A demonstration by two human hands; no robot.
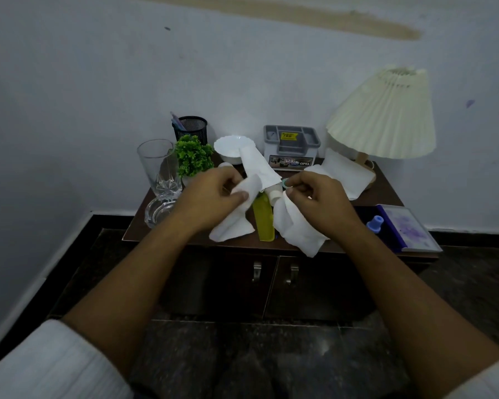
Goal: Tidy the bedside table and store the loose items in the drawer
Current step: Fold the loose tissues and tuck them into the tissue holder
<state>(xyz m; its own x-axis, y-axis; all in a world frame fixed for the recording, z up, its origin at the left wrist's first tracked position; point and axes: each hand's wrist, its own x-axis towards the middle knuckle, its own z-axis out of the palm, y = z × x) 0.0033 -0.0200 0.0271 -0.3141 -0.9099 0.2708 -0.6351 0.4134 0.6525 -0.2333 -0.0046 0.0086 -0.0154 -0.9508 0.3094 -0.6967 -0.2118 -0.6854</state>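
- Hands both over the middle of the bench (pixel 383 198): left hand (pixel 213 201) pinches a white tissue (pixel 232 226), right hand (pixel 314 201) grips a crumpled tissue (pixel 297 230).
- Yellow-green bottle (pixel 263 221) lies between them, near edge.
- Spare tissue (pixel 343 175) far right by the lamp (pixel 386 122).

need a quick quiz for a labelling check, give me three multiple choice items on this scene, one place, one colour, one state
1. Where on the table is the lamp? A. back right B. front left C. middle
2. What colour is the pen cup? A. red B. black C. white
3. What do the left hand and right hand hold? A. nothing B. a phone C. tissue
Answers: 1 A, it stands at the far right corner; 2 B, dark mesh; 3 C, each grips white tissue.
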